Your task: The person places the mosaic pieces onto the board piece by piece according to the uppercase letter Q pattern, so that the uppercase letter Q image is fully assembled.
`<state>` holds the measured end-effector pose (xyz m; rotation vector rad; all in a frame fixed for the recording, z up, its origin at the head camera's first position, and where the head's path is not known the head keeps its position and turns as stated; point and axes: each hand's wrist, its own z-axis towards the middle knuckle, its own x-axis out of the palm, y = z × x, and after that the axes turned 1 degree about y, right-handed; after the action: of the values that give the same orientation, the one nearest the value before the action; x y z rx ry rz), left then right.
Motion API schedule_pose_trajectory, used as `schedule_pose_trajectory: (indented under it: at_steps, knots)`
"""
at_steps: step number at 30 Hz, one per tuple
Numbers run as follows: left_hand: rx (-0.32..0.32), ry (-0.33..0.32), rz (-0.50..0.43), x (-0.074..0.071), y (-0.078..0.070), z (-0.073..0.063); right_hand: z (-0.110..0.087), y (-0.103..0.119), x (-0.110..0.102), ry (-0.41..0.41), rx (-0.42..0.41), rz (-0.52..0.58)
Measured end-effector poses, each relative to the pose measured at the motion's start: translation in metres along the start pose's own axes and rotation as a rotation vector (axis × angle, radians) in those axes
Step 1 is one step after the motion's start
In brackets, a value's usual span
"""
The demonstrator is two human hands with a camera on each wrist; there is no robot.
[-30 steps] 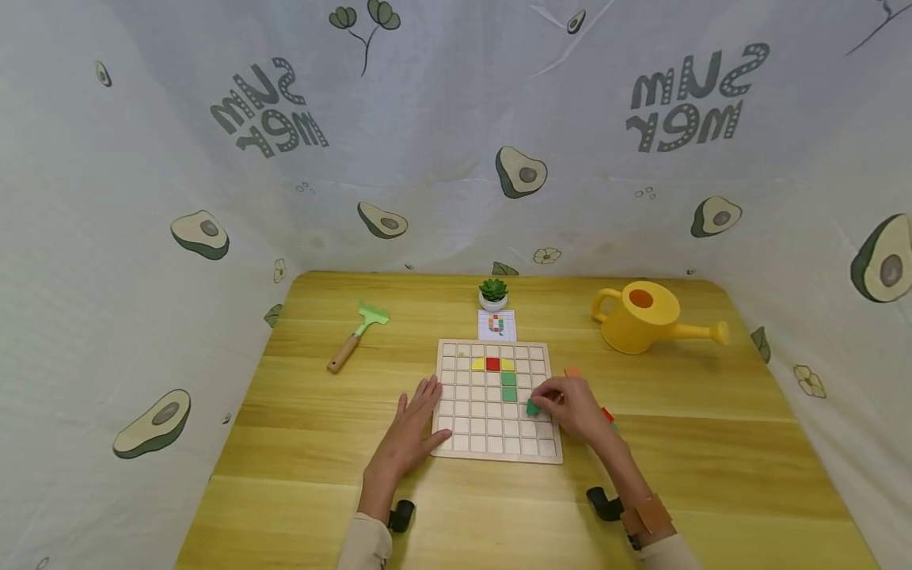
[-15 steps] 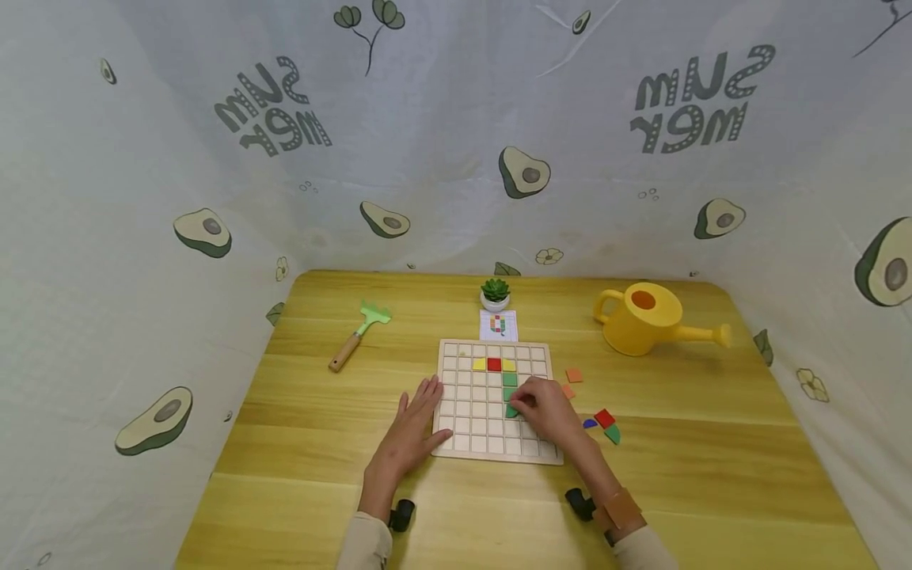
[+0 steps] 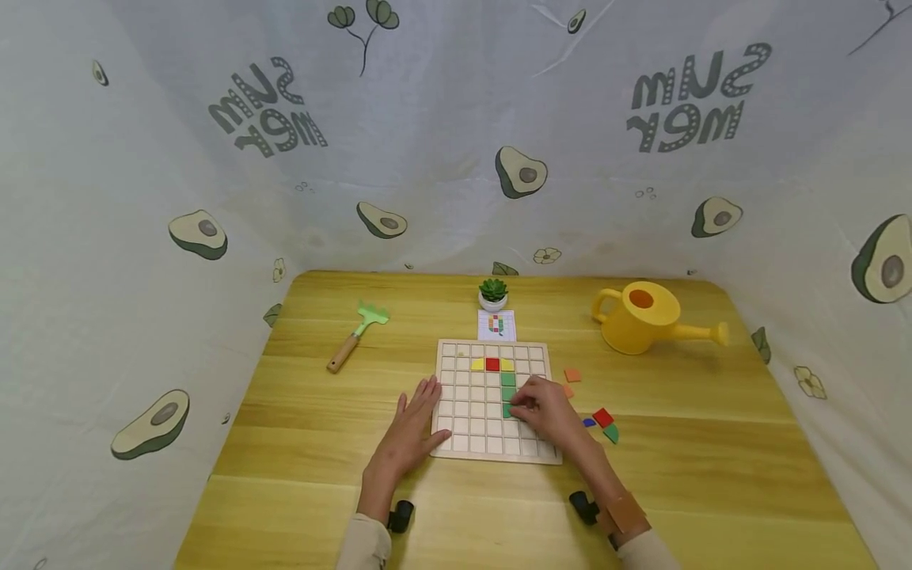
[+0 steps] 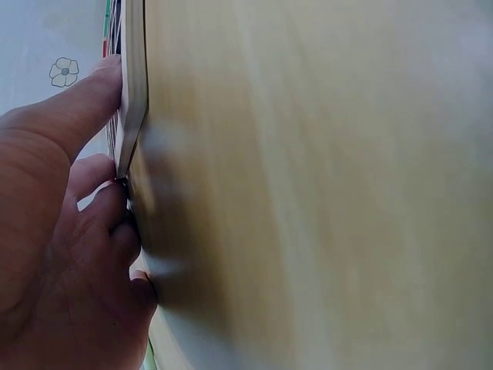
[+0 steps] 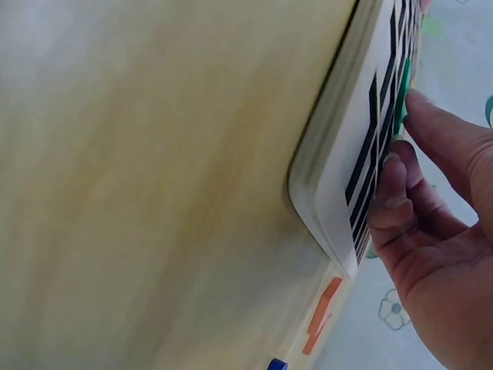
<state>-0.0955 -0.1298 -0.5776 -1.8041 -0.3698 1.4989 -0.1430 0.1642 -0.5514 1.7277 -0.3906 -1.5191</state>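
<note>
A wooden grid board (image 3: 466,449) lies on the table, with a yellow tile (image 3: 478,365), a red tile (image 3: 492,364) and another yellow tile in one row. Green square tiles (image 3: 508,380) run down below the right yellow one. My right hand (image 3: 549,412) pinches a green tile (image 3: 507,411) at the lower end of that column; its outline is partly covered by the fingers. In the right wrist view this green tile (image 5: 401,96) is seen edge-on against the board. My left hand (image 3: 408,435) rests with spread fingers on the board's left edge.
Right of the board lie orange tiles (image 3: 572,374), a red tile (image 3: 602,416), a blue piece (image 3: 589,423) and a rounded green tile (image 3: 611,433). Behind it are a pattern card (image 3: 496,325), a potted succulent (image 3: 493,294), a yellow watering can (image 3: 640,317) and a hand rake (image 3: 355,336).
My right hand has carried the green tile leftward from the board's right side to the cell below the green squares. The loose tiles have come into sight. My left hand stays put.
</note>
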Motion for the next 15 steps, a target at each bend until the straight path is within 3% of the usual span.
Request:
schedule_pose_trajectory:
  at_steps: [7, 15]
  knots:
    - [0.047, -0.014, -0.033, -0.004, -0.002, -0.002, -0.004, 0.002, -0.007, -0.03, 0.022, -0.032]
    - [0.036, -0.011, -0.012, -0.004, -0.003, -0.001, -0.036, -0.027, -0.061, -0.006, 0.028, -0.173]
